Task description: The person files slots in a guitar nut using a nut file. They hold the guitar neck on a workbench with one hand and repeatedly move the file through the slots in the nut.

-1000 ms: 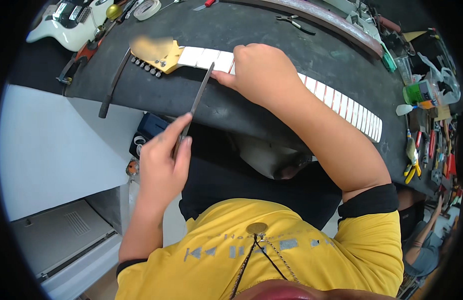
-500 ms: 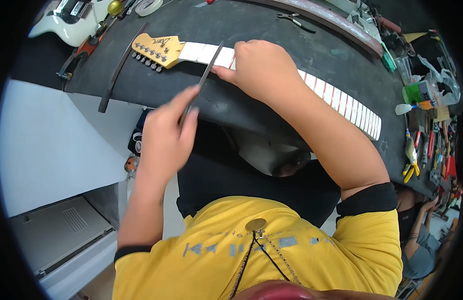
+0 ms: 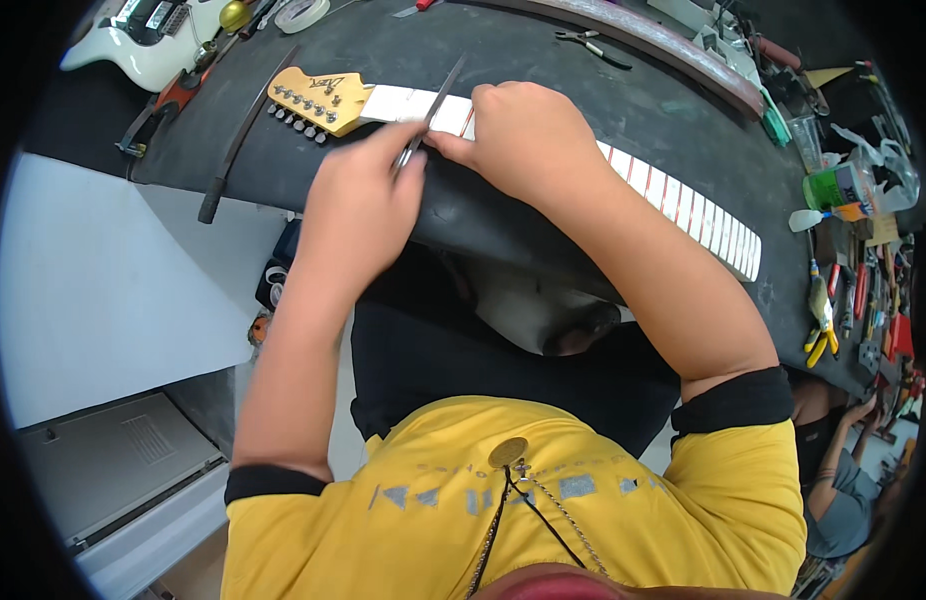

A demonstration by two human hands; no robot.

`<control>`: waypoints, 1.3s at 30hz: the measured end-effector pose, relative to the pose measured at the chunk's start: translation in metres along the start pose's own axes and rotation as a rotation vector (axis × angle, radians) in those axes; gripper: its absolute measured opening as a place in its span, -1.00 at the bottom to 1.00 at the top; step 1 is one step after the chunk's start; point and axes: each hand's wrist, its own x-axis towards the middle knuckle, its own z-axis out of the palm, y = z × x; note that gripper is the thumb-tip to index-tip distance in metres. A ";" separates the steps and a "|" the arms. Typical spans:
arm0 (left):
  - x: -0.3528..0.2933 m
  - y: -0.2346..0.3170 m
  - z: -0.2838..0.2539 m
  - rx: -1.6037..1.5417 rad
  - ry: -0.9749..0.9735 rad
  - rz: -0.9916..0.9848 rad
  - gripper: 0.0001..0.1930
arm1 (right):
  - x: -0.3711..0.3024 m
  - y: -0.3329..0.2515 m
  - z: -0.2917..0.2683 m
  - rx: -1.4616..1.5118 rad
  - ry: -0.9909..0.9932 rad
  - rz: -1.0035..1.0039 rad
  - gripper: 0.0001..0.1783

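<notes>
A guitar neck lies across the dark workbench, its fretboard covered in white tape with thin reddish fret lines showing between the strips. Its pale wooden headstock with tuning pegs points left. My right hand is closed over the neck, thumb along the near edge; the other fingers are mostly hidden behind it. In my left hand, slightly blurred, is a slim metal file. Its blade slants up and away over the taped fretboard, between the headstock and my right hand.
Left of the headstock lies a long dark tool with a black handle. A white guitar body and a tape roll are behind it. Pliers lie at the back, yellow-handled pliers at right. Another person sits far right.
My left hand has pushed the file up and away to the right, so it sits closer to the neck and my right hand. My right hand and the neck have hardly moved.
</notes>
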 end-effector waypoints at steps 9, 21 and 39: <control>-0.096 -0.002 -0.022 -0.073 0.030 -0.029 -0.57 | -0.005 -0.002 0.002 0.024 0.063 -0.010 -0.37; -0.104 -0.005 -0.015 -0.024 0.039 0.057 -0.57 | -0.004 0.002 0.004 0.029 0.050 -0.016 -0.38; -0.046 -0.002 0.003 -0.267 -0.038 -0.225 -0.58 | -0.004 0.001 0.005 -0.010 0.048 -0.032 -0.38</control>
